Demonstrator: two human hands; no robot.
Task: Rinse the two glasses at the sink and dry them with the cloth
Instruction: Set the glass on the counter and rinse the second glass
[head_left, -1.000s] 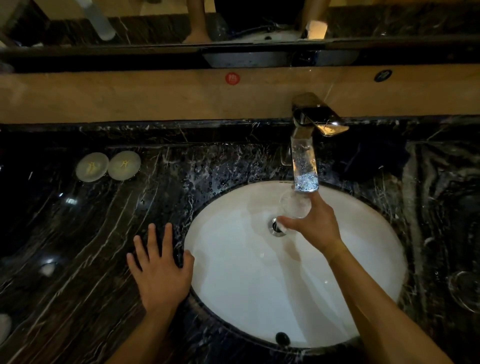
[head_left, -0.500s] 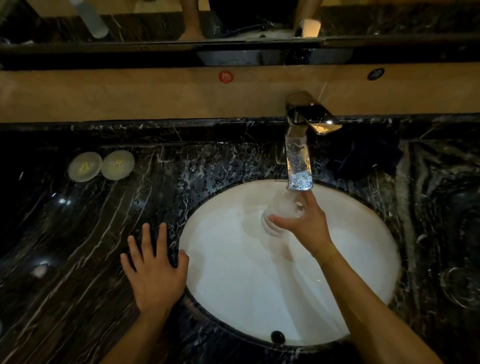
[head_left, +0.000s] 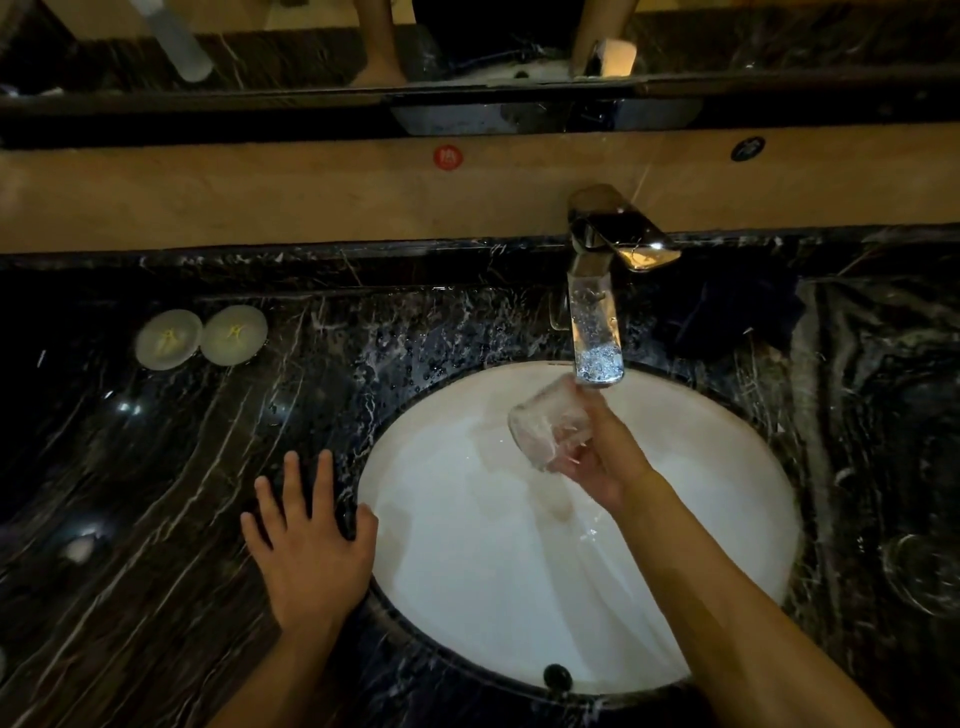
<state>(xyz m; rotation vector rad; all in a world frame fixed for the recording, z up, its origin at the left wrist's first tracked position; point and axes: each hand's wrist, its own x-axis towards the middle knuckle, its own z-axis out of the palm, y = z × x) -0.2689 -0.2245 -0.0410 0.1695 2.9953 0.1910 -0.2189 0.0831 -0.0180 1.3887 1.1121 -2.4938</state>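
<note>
Tilting a wet, slippery, fragile glass (head_left: 550, 426) under the tap (head_left: 597, 332), right hand (head_left: 605, 462) gripping its base; left hand (head_left: 306, 540) resting flat, fingers spread, on the counter (head_left: 156, 519).

Motion-blurred glass (head_left: 549, 423); second glass (head_left: 922, 574) edge-cropped

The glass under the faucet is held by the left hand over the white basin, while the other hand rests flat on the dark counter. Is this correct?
Not quite: the hands are swapped. In the head view the right hand holds the glass under the faucet over the white basin, and the left hand rests flat on the dark counter.
</note>
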